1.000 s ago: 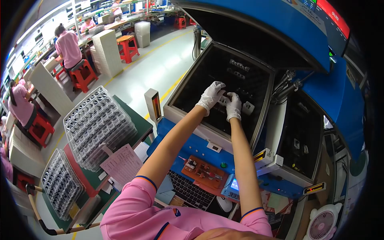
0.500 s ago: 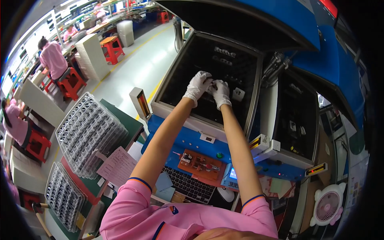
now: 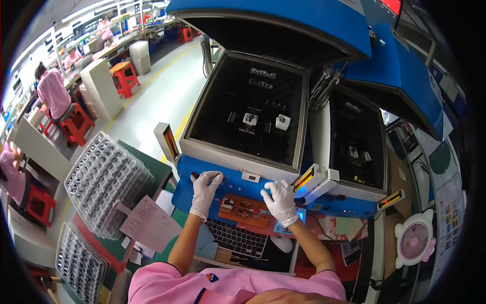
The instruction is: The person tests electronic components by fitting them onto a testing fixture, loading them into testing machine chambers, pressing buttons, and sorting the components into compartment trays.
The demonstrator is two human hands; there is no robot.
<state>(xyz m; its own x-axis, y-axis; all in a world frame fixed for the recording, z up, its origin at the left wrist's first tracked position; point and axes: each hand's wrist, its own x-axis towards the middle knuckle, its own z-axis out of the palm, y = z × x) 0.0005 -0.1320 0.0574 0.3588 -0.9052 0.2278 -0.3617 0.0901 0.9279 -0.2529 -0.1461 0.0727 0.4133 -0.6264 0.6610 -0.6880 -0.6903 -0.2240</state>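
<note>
My left hand (image 3: 205, 194), in a white glove, is over the left part of the blue front panel (image 3: 185, 177), its fingers curled; whether it touches a button there I cannot tell. My right hand (image 3: 280, 202), gloved too, is above the panel's right part beside the orange fixture (image 3: 244, 211), fingers bent and spread, holding nothing. Behind both hands lies the open black test box (image 3: 217, 114), with a small white part (image 3: 250, 119) near its middle and another white block (image 3: 282, 122) to the right. Its blue lid (image 3: 283, 25) is raised.
Stacked clear trays of parts (image 3: 104, 185) and a paper sheet (image 3: 150, 223) lie at left. A keyboard (image 3: 238, 237) and mouse (image 3: 281, 243) sit below the fixture. A second open box (image 3: 354, 147) and a fan (image 3: 415, 240) are at right. Co-workers sit far left.
Both hands have pulled back out of the black box toward me and moved apart, over the blue panel. The white part they covered now shows in the box. The view has shifted.
</note>
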